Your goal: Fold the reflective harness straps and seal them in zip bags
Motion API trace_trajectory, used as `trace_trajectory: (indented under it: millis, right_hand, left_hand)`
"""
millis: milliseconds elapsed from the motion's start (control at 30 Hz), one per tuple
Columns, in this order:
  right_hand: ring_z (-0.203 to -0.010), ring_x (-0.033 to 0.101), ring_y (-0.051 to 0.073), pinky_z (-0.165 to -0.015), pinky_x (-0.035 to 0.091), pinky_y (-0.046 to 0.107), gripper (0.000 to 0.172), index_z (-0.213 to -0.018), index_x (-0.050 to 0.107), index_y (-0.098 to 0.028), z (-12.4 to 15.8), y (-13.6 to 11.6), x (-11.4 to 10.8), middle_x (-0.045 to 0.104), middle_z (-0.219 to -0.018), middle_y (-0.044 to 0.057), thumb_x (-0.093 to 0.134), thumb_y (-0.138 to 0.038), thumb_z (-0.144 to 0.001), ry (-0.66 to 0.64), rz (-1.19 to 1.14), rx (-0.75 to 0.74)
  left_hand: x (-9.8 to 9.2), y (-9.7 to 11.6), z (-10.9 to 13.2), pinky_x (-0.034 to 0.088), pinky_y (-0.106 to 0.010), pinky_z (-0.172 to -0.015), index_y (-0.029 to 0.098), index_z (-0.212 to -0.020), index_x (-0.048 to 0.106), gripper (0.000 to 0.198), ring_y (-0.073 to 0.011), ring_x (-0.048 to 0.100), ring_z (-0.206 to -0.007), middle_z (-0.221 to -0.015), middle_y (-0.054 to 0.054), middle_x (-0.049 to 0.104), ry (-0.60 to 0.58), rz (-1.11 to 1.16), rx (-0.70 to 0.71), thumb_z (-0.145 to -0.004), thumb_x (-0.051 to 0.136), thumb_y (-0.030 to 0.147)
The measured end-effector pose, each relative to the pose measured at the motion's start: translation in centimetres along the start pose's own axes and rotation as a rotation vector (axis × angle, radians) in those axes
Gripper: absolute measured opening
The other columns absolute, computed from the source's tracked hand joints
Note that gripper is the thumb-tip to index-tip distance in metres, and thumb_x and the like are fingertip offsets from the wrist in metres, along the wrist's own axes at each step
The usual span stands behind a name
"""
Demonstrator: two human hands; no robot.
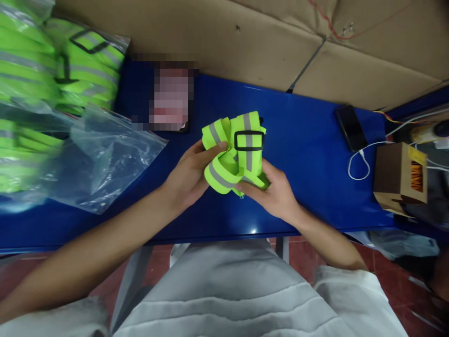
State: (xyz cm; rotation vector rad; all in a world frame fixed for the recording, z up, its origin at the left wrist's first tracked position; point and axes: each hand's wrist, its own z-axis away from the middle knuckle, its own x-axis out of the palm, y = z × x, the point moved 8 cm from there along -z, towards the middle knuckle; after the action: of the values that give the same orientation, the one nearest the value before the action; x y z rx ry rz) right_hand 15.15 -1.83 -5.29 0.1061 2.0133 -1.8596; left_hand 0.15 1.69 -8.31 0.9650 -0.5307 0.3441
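Observation:
A neon yellow-green strap (219, 175) with a grey reflective stripe is looped and bunched above the blue table (315, 187). A black rectangular buckle (249, 140) sits on its right part. My left hand (194, 171) grips the bundle from the left, thumb on top near its middle. From the lower right, my right hand (273, 189) holds the bundle's lower edge, thumb along the front. The other fingers of both hands are partly hidden behind the strap.
Clear bags (108, 154) and packed green straps (91, 70) lie at the left. A pixelated item (171, 98) sits at the back. A black phone (351, 127), white cable (368, 168) and cardboard box (389, 173) are at the right. Cardboard (228, 42) lines the back.

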Motion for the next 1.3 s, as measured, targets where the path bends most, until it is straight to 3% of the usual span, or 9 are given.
trace_trajectory:
  millis: [133,233,333,467,667,833,1067,1200,1300]
  right_hand:
    - [-0.073,0.066,0.016,-0.066,0.052,0.027,0.018,-0.101,0.077,-0.021,-0.3,0.3,-0.4,0.075,-0.084,0.001,0.075,-0.036,-0.092,0.013,-0.009,0.02]
    - [-0.07,0.063,0.016,-0.067,0.051,0.03,0.019,-0.079,0.073,-0.021,-0.5,-0.8,-0.7,0.071,-0.076,0.001,0.074,-0.034,-0.093,0.017,0.043,-0.103]
    - [-0.081,0.068,0.018,-0.079,0.053,0.033,0.015,-0.084,0.071,-0.022,-0.4,-1.9,-0.6,0.074,-0.083,0.002,0.07,-0.03,-0.097,-0.024,0.13,-0.206]
    - [-0.084,0.068,0.017,-0.075,0.053,0.029,0.008,-0.106,0.067,-0.02,-0.2,-1.8,-0.4,0.073,-0.094,0.005,0.065,-0.026,-0.1,-0.134,0.25,-0.217]
    - [-0.085,0.068,0.015,-0.078,0.055,0.027,0.018,-0.095,0.063,-0.021,0.3,-2.3,-1.1,0.07,-0.093,0.004,0.05,-0.012,-0.103,-0.17,0.221,-0.29]
    - [-0.067,0.063,0.011,-0.065,0.051,0.024,0.012,-0.095,0.067,-0.021,0.6,-2.7,-0.6,0.071,-0.081,-0.001,0.059,-0.026,-0.104,-0.26,0.166,-0.244]
    - [-0.057,0.064,0.012,-0.053,0.046,0.024,0.034,-0.075,0.069,-0.019,-0.1,0.2,-1.7,0.069,-0.063,-0.002,0.082,-0.047,-0.087,-0.061,-0.002,0.098]
    - [-0.063,0.071,0.014,-0.059,0.056,0.025,0.024,-0.084,0.071,-0.019,-0.3,1.0,-1.4,0.074,-0.072,-0.001,0.078,-0.041,-0.091,-0.138,-0.11,0.177]
    - [-0.072,0.075,0.015,-0.064,0.062,0.027,0.024,-0.111,0.07,-0.022,-0.3,0.6,-1.7,0.078,-0.089,0.001,0.075,-0.037,-0.093,-0.11,-0.187,0.145]
  left_hand:
    - [0.5,-0.7,0.0,0.063,-0.027,-0.079,0.017,-0.101,0.078,0.016,-0.0217,0.078,-0.091,-0.093,-0.004,0.08,-0.079,0.039,-0.081,-0.091,0.073,0.029]
    - [0.3,-0.8,0.0,0.063,-0.028,-0.073,0.018,-0.088,0.078,0.016,-0.0201,0.077,-0.081,-0.085,-0.004,0.078,-0.09,0.053,-0.127,-0.092,0.067,0.029]
    - [-0.3,-0.5,-0.2,0.063,-0.032,-0.074,0.019,-0.085,0.077,0.017,-0.0239,0.077,-0.086,-0.086,-0.005,0.078,-0.061,-0.043,-0.11,-0.09,0.067,0.031]
    - [-0.7,-0.2,-0.1,0.064,-0.038,-0.082,0.022,-0.098,0.079,0.017,-0.0281,0.076,-0.098,-0.099,-0.006,0.079,-0.061,-0.107,-0.098,-0.09,0.067,0.033]
    - [-0.3,0.3,0.2,0.063,-0.029,-0.072,0.02,-0.097,0.079,0.014,-0.0193,0.074,-0.081,-0.091,-0.003,0.079,-0.074,0.04,-0.106,-0.092,0.067,0.026]
    - [-0.3,0.7,0.0,0.063,-0.03,-0.074,0.019,-0.093,0.077,0.012,-0.0214,0.076,-0.086,-0.086,-0.003,0.076,-0.11,0.015,-0.048,-0.09,0.071,0.029]
    - [-0.3,0.8,-0.2,0.064,-0.033,-0.085,0.019,-0.098,0.076,0.014,-0.0251,0.076,-0.102,-0.093,-0.003,0.078,-0.086,0.016,-0.05,-0.088,0.071,0.028]
    - [-0.4,1.9,-0.2,0.06,-0.041,-0.102,0.019,-0.101,0.076,0.015,-0.029,0.07,-0.121,-0.103,-0.003,0.079,-0.054,0.013,-0.005,-0.093,0.065,0.025]
    - [-0.7,2.4,-0.2,0.058,-0.039,-0.105,0.022,-0.101,0.077,0.015,-0.028,0.065,-0.128,-0.106,0.0,0.079,-0.024,0.007,0.026,-0.092,0.067,0.028]
